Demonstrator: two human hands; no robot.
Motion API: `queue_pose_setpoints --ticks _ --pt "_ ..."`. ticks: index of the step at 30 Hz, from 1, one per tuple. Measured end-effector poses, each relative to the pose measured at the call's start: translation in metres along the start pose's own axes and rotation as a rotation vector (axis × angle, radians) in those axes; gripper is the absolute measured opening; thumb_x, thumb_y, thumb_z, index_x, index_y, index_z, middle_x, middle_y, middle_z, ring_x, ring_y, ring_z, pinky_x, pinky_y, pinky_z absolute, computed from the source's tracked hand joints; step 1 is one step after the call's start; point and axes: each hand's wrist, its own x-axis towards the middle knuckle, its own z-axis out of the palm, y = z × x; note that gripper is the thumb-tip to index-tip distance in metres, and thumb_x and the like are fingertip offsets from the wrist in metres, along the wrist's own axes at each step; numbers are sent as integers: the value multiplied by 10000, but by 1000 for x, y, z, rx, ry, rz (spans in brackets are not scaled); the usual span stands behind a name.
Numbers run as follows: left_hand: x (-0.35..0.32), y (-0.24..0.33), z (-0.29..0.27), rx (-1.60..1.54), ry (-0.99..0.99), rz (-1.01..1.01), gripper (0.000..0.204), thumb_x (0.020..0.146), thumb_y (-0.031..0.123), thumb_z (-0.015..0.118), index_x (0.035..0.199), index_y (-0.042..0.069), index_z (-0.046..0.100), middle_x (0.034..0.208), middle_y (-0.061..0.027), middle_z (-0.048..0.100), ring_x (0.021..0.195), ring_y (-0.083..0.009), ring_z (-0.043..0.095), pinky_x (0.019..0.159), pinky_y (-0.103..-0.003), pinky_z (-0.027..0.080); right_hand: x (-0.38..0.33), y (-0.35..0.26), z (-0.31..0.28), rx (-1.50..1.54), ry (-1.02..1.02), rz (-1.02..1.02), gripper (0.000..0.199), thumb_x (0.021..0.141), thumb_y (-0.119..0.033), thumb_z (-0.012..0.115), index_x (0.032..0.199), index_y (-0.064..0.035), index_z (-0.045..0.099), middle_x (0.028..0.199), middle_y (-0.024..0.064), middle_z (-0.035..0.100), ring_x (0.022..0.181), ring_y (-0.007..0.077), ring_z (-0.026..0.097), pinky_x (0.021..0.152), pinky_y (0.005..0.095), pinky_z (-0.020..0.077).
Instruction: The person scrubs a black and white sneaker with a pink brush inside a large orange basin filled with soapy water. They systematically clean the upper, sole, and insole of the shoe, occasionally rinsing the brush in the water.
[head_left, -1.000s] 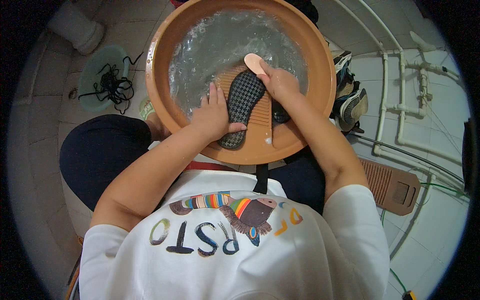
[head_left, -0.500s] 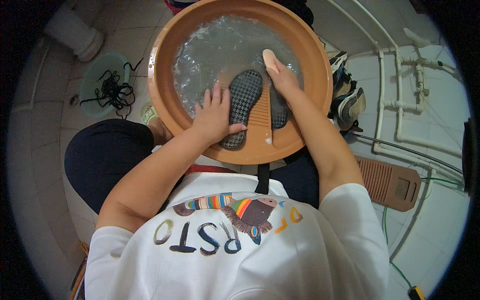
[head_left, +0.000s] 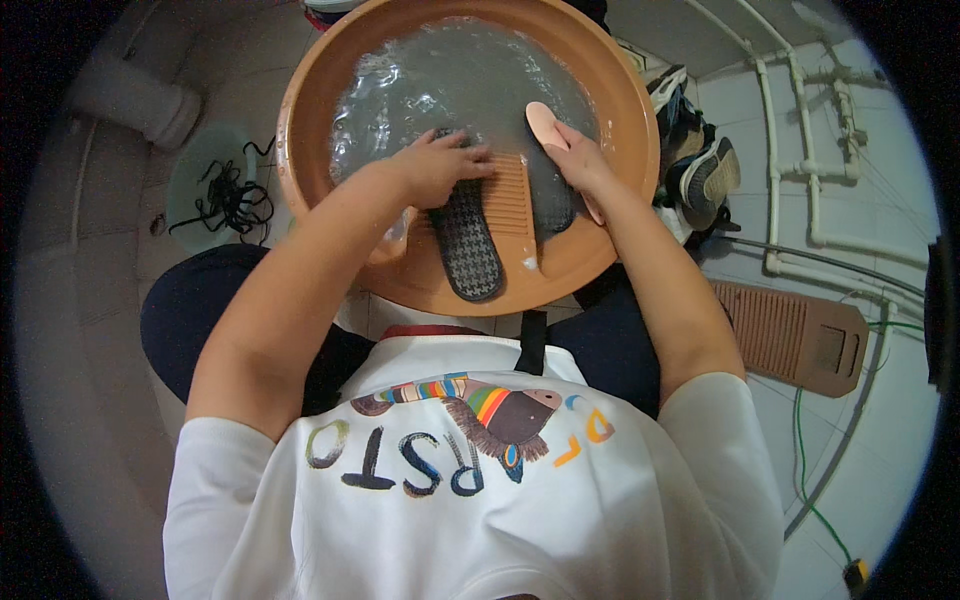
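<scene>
Left hand (head_left: 440, 165) presses flat, fingers spread, on the upper end of a dark houndstooth-patterned fabric insole (head_left: 470, 245) lying on a small ribbed orange plastic washboard (head_left: 512, 205) at frame centre. To its right, the right hand (head_left: 578, 165) is closed around a pale pink oval brush (head_left: 545, 125), held over a second dark insole (head_left: 555, 205) lying partly in the water. Compared with half a second ago, the left hand has slid upward along the insole and the brush has dropped lower. Everything sits in a round, smooth orange plastic basin (head_left: 620, 110) of soapy grey water, at upper centre of the frame.
</scene>
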Motion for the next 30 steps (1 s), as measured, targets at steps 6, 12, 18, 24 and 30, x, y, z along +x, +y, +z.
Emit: queue_pose_setpoints --ticks 6,12,18,24,30 --pt "1 -3 -38 45 -278 -133 406 656 182 705 1052 164 619 1107 -55 572 1107 -273 457 964 -382 344 4 3 -6 212 -24 40 575 829 -202 583 1343 -32 388 1243 145 524 1120 232 510 929 296 395" --pt "-26 4 -31 -523 -74 -656 352 755 243 698 1013 35 578 900 -147 628 826 -316 600 750 -385 464 28 16 -1 61 96 55 573 836 -186 570 1359 -61 369 1230 156 539 1107 257 530 908 315 412" --pt "-49 34 -1 -1183 137 -879 405 772 143 677 1087 -55 520 915 -170 637 833 -274 627 767 -332 480 30 15 -1 -368 76 188 541 871 -287 516 1358 -102 370 1259 216 495 1154 367 482 949 380 390" --pt "-63 73 -15 -126 198 -379 501 772 216 651 1204 17 494 1302 -201 435 1206 -348 405 991 -439 340 26 1 4 -435 50 62 479 901 -403 457 1315 -162 442 1208 203 531 1122 391 489 944 394 387" --pt "-67 95 1 -179 -76 -274 518 837 286 556 1286 50 452 1365 -168 393 1264 -329 368 1039 -415 299 -76 -109 3 -532 -350 -136 412 894 -414 458 1294 -314 458 1050 208 602 971 379 576 834 413 459"
